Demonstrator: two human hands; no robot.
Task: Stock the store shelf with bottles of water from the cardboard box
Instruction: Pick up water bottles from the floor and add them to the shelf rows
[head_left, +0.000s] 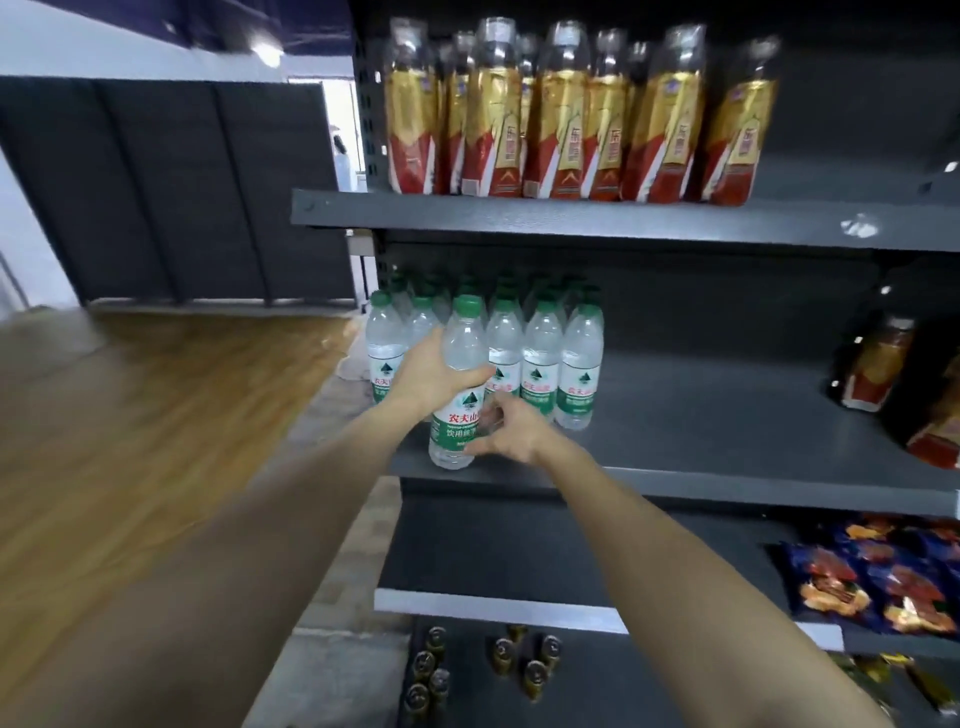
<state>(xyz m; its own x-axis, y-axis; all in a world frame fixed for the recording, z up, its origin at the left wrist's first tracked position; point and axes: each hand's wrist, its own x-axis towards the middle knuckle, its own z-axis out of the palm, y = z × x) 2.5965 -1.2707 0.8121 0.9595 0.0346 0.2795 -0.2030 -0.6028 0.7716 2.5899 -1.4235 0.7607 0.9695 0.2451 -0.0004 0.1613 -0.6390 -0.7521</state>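
A clear water bottle (460, 384) with a green cap and green-white label stands upright at the front edge of the middle shelf (727, 483). My left hand (428, 374) grips its upper body from the left. My right hand (506, 431) holds its lower part from the right, thumb under the label. Just behind and to both sides stand several rows of matching water bottles (545, 358) at the shelf's left end. The cardboard box is out of view.
The top shelf (623, 221) carries several red-and-gold bottles (561, 109). More of these stand at the middle shelf's right end (878, 364). Snack bags (878, 577) lie on the lower shelf, and cans (498, 660) sit on the bottom one. A wooden floor (156, 395) stretches left.
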